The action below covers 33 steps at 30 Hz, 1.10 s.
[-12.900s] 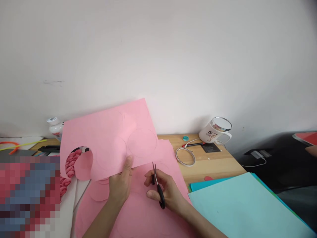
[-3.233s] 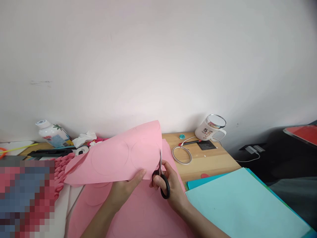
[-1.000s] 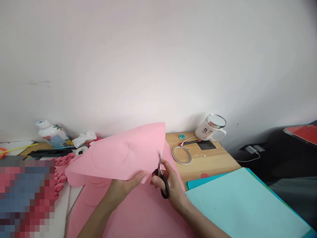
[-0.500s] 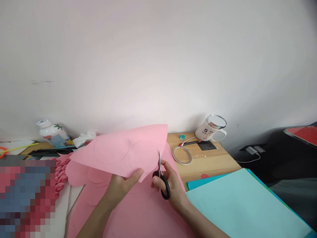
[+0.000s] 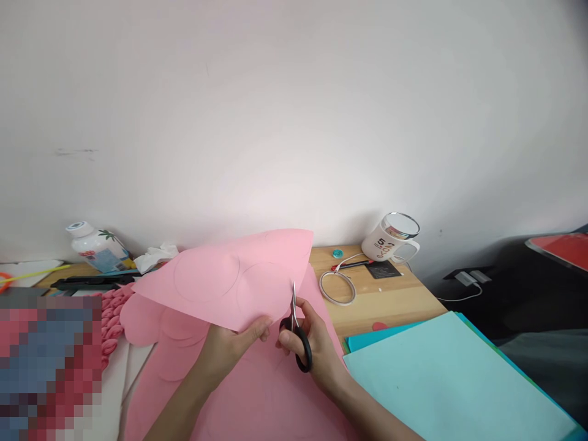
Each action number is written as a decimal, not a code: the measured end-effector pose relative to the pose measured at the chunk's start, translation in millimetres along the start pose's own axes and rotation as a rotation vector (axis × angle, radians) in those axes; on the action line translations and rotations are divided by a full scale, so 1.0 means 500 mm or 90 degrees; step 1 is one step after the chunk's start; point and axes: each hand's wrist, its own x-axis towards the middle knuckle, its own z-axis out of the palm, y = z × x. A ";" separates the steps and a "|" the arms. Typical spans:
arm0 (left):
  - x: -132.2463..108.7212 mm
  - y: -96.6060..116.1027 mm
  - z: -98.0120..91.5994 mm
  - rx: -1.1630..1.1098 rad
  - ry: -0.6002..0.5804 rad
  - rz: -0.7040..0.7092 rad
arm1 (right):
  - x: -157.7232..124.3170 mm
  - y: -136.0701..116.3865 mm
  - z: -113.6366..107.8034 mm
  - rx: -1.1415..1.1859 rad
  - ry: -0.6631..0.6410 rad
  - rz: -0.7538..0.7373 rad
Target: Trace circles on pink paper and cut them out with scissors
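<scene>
My left hand [image 5: 234, 349] grips the lower edge of a pink sheet of paper [image 5: 220, 288], thumb on top and the other fingers mostly hidden beneath. Pencilled circles show on the sheet, which is curved and raised at its far side. In my right hand [image 5: 316, 343] are scissors [image 5: 294, 324] with black handles, fingers closed around the loops. Their blades point up and away, at the sheet's right edge close to my left thumb. Below lie more pink paper pieces [image 5: 160, 361], some with rounded cut edges.
At right lies a stack of light blue paper [image 5: 450, 380]. Behind it are a white mug [image 5: 386, 240], a coiled white cable [image 5: 337, 288] and a black card [image 5: 383, 269]. A white bottle [image 5: 98, 246] and crumpled tissue [image 5: 156, 257] stand at the left by the wall.
The pink sheet has shifted and turned slightly in my left hand, showing more of the left circle. The scissors have moved a little left and down along its edge.
</scene>
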 end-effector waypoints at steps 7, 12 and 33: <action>-0.006 0.010 0.006 -0.064 0.021 -0.039 | 0.008 0.012 -0.007 0.075 -0.022 -0.042; -0.006 0.015 0.009 -0.095 0.040 -0.039 | 0.007 0.011 -0.007 0.077 -0.021 -0.039; 0.002 -0.001 -0.003 -0.060 0.027 -0.031 | -0.002 -0.001 -0.004 -0.060 0.016 -0.023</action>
